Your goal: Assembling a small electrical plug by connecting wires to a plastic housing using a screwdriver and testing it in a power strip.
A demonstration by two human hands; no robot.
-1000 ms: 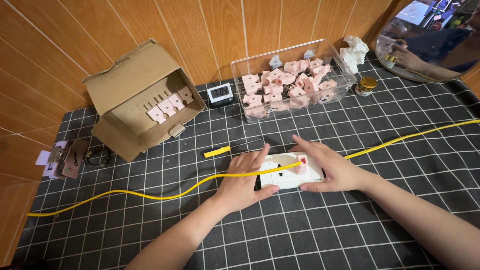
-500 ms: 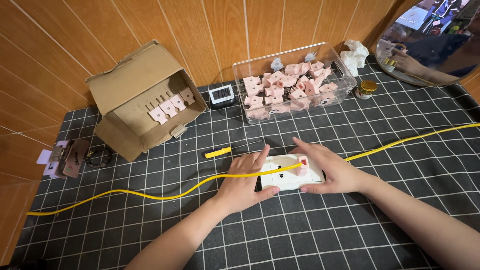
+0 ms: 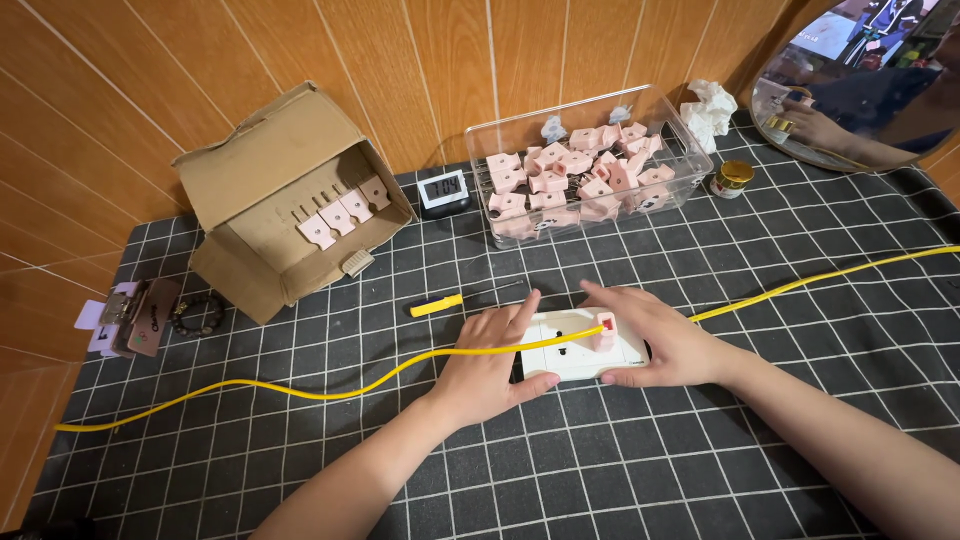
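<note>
Both hands, left hand [image 3: 490, 365] and right hand [image 3: 660, 340], press flat on the white plate [image 3: 570, 352] (fingers spread, gripping nothing); steady it evenly while seating the yellow cable [image 3: 330, 385] in the pink clip [image 3: 605, 330]

Left hand [image 3: 492, 362] hides white plate's [image 3: 575, 352] left end; yellow cable [image 3: 330, 390] cut off right.

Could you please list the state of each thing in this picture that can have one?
Left hand: flat on the white plate, palm down.
Right hand: resting on the plate's right end.
White plate: lying flat on the mat, pink piece on top.
Yellow wire: slack, running across the plate.
Cardboard box: open, tipped on its side.
Clear bin: lidless, holding pink pieces.
Yellow screwdriver: lying untouched.
Small jar: capped.
</note>
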